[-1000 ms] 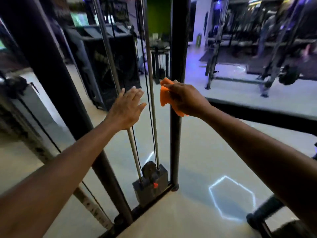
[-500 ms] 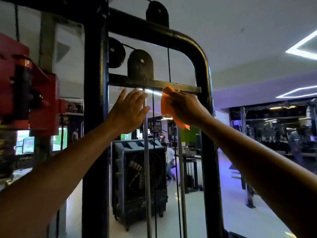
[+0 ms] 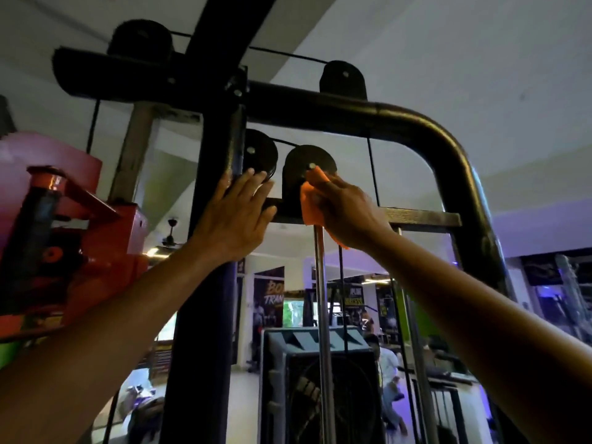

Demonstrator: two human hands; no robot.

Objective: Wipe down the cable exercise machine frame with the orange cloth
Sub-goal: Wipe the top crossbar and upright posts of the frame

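Observation:
The black cable machine frame [image 3: 426,123] arches overhead, with a thick upright post [image 3: 208,299] on the left and a flat crossbar [image 3: 423,216] under the pulleys. My right hand [image 3: 346,213] presses the orange cloth [image 3: 309,203] against the black pulley bracket [image 3: 301,168] where it meets the crossbar. Most of the cloth is hidden under the hand. My left hand [image 3: 234,216] lies flat with straight fingers on the upright post and the crossbar's left end, just left of the cloth.
A chrome guide rod [image 3: 322,315] and a thin cable [image 3: 371,168] run down under the crossbar. A red machine part [image 3: 64,238] juts out at left. A large dark fan unit [image 3: 320,386] and seated people are behind the frame.
The view has tilted up from the weight stack to the frame's top. Both hands rose along the frame; the cloth slid left along the crossbar onto the pulley bracket.

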